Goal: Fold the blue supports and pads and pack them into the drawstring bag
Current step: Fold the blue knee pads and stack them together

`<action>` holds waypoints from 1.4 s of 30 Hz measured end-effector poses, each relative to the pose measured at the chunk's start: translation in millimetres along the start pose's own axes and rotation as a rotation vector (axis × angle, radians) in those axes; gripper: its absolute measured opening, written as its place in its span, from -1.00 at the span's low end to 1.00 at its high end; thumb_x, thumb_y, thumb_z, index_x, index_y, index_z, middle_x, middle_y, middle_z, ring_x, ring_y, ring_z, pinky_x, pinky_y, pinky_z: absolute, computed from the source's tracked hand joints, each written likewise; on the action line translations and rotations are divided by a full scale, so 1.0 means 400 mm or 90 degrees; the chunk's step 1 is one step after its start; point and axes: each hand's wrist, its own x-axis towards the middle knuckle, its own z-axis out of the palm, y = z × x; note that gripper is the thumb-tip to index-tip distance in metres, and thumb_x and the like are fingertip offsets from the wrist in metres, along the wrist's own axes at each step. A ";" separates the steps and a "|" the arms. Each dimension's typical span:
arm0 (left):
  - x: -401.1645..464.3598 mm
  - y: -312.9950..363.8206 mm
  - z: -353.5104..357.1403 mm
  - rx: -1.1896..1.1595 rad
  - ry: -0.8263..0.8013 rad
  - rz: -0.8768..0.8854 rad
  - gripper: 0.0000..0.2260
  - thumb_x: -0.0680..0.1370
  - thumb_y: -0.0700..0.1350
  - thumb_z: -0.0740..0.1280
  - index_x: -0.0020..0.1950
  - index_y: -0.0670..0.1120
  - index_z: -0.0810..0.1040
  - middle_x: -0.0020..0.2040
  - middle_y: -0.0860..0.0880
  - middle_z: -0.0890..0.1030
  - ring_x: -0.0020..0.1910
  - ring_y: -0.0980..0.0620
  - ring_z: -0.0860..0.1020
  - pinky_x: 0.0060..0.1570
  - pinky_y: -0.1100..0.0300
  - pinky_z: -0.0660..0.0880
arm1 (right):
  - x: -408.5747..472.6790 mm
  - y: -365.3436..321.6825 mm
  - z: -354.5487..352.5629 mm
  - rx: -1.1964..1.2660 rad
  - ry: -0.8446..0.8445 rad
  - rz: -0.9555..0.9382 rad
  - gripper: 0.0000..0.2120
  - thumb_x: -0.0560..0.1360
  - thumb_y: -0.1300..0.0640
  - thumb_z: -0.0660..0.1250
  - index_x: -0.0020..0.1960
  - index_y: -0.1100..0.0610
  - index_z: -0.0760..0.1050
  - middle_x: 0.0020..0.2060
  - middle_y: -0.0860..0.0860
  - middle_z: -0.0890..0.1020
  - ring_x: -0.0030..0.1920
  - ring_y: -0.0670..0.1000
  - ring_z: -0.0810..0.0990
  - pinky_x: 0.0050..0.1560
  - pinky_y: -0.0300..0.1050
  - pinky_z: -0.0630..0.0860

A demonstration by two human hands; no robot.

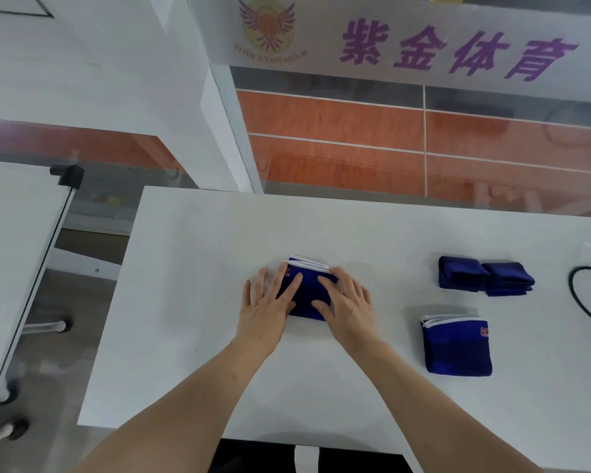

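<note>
Head view, table: I see a smooth white rectangular table [191, 302] with a matte top; everything for the task lies on it.
Head view, support under the hands: a folded royal-blue knit fabric support with white trim [306, 295] sits mid-table, its white edge on the far side and a small red logo near its left end.
Left grip: my left hand [265, 308] lies flat, fingers spread, palm down; index and middle fingers press on the left part of the support while the outer fingers rest on the bare table. It is pressing, not clasping anything.
Right grip: my right hand [347, 305] is also flat and open, fingers on the right part of the same support, thumb along its near edge. Nothing is enclosed in it.
Second support: a folded blue knit support with white-trimmed edge and red logo [456, 344] lies to the right, well apart from the hands, roughly square.
Pads: two dark navy folded fabric pads [485, 276], layered and thick-looking, lie touching each other farther back on the right.
Cord: a thin black looped cord [575, 295] curves in at the right edge; I cannot tell what it belongs to.
Containers: I cannot make out the bag in this view.
</note>
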 end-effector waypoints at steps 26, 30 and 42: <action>-0.177 0.386 0.048 -0.029 -0.007 0.008 -0.46 0.65 0.00 0.25 0.60 0.12 0.13 0.63 -0.03 0.03 0.30 -0.14 0.29 0.30 0.02 0.33 | -0.241 0.206 -0.179 -0.166 -0.114 -0.020 -0.56 0.57 -0.02 0.40 0.42 0.00 0.48 0.52 0.02 0.35 0.48 0.14 0.35 0.43 0.12 0.34; -0.165 0.454 0.045 -0.010 -0.021 0.013 -0.49 0.66 0.02 0.24 0.57 0.13 0.14 0.61 -0.01 0.04 0.28 -0.13 0.28 0.22 0.03 0.35 | -0.289 0.257 -0.199 -0.126 -0.014 0.014 -0.58 0.44 0.12 0.52 0.28 0.06 0.60 0.40 0.06 0.51 0.39 0.13 0.48 0.33 0.11 0.47; -0.151 0.528 0.050 0.054 -0.053 0.037 -0.49 0.67 0.04 0.23 0.59 0.10 0.14 0.59 -0.08 0.10 0.35 -0.18 0.26 0.18 -0.02 0.34 | -0.394 0.355 -0.208 -0.072 -0.042 0.146 -0.50 0.66 0.06 0.28 0.58 0.05 0.33 0.55 0.06 0.33 0.56 0.14 0.25 0.50 0.13 0.28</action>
